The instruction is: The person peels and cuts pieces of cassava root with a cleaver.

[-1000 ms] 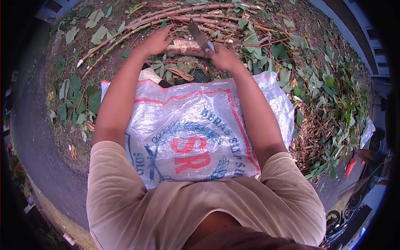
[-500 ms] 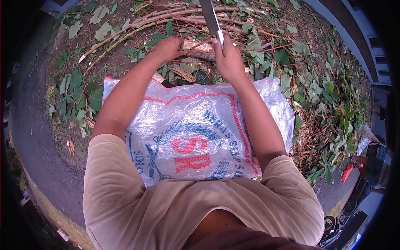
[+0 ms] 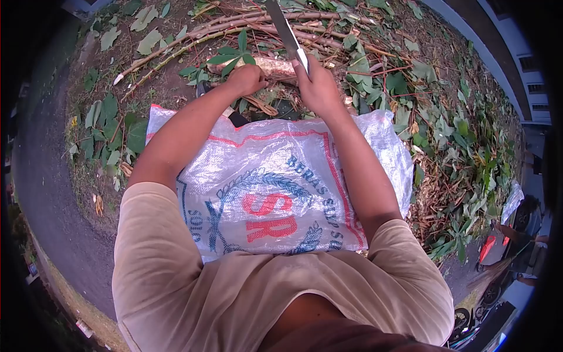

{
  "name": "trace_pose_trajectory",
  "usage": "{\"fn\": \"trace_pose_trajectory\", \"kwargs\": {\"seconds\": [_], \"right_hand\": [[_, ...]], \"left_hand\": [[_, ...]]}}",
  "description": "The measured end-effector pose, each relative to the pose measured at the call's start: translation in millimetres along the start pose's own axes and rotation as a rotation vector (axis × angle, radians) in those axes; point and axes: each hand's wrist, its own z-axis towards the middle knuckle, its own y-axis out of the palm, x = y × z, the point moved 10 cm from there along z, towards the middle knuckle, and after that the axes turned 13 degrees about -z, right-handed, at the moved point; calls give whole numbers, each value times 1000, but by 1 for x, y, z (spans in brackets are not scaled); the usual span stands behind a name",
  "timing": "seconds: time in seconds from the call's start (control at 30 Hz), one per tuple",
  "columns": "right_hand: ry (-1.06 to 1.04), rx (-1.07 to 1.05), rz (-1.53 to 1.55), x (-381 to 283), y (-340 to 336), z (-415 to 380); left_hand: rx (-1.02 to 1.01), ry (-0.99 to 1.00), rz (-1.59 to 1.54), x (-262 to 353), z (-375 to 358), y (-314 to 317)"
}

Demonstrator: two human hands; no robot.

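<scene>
My right hand (image 3: 318,88) grips the light handle of a long knife (image 3: 283,26), whose blade points up and slightly left. My left hand (image 3: 248,80) is closed in front of a thick, pale-barked log (image 3: 278,66); what its fingers hold, if anything, is hidden. A green leaf sprig (image 3: 231,57) shows just above that hand, over the log's left part. Across my lap lies a white woven sack (image 3: 264,158) with red and blue print, below both hands.
Long cut branches (image 3: 193,36) curve behind the log. Leaves and wood chips (image 3: 446,170) cover the ground at the right. Paved ground (image 3: 53,170) runs along the left. A red object (image 3: 487,249) and part of another person (image 3: 516,234) show at far right.
My left hand has moved right and down, showing more of the log's left part. The knife has tilted further left and my right hand has shifted slightly left and down.
</scene>
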Motion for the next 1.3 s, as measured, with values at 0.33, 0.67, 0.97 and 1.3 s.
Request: {"fn": "trace_pose_trajectory", "kwargs": {"seconds": [0.33, 0.67, 0.97, 1.3], "right_hand": [[82, -238, -276, 70, 66, 20], [92, 2, 22, 27, -4, 11], [161, -227, -221, 79, 39, 25], [60, 15, -76, 31, 6, 4]], "left_hand": [[27, 98, 25, 19, -8, 15], [25, 214, 110, 52, -7, 13], [-173, 74, -253, 27, -3, -33], [-25, -21, -151, -22, 18, -20]]}}
